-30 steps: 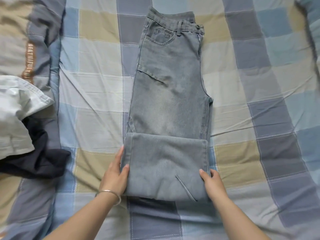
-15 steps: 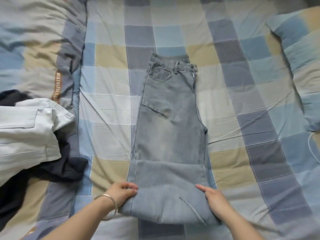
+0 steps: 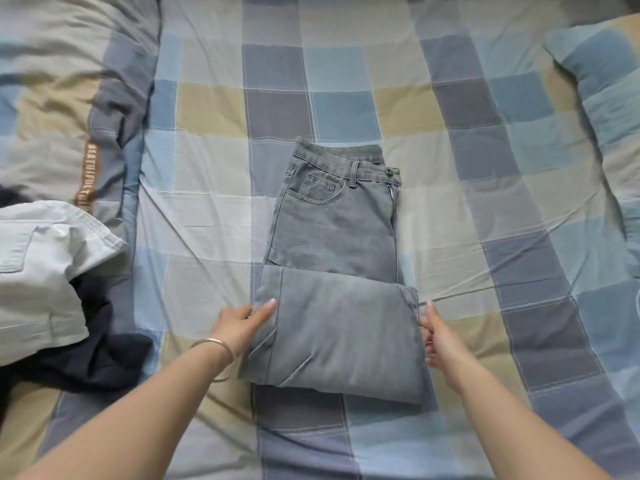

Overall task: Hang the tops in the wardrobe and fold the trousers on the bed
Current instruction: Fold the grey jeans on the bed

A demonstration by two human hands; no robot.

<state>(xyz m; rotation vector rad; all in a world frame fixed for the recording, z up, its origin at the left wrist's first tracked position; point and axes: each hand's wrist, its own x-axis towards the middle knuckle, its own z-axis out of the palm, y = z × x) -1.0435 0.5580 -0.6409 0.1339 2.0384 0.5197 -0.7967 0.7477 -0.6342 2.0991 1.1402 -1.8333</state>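
Bed [image 3: 450, 168]: I log jeans [image 3: 332, 341] folded one turn further up than before; left grip [image 3: 235, 329] and right grip [image 3: 441, 344] grasp its side edges.

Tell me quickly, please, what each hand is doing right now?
Left hand: holding the folded jeans at their left edge.
Right hand: curled on the jeans' right edge, holding it.

One head-worn camera looks steeply down, close over the bed [image 3: 433, 109] before the person
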